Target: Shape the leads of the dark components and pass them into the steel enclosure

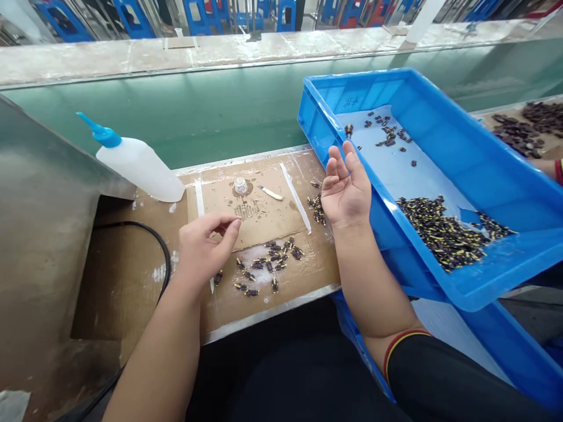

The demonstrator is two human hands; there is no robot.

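My left hand (206,243) is over the left side of a cardboard sheet (264,225), thumb and index finger pinched together. Whatever may be between those fingertips is too small to make out. Palm up, my right hand (347,187) is raised beside the near left wall of a blue plastic bin (378,187), its fingers apart and lightly curled. Just above its fingertips a small dark part (348,130) shows against the bin's rim; I cannot tell whether it touches them. Several small black-and-yellow parts (275,255) lie below the sheet, between my hands.
A white squeeze bottle (141,167) with a blue nozzle leans at the left. On the sheet are a small clear cup (240,186) and a pale-handled knife (270,193). A part pile (440,231) fills the bin's near end. A green belt (211,117) runs behind.
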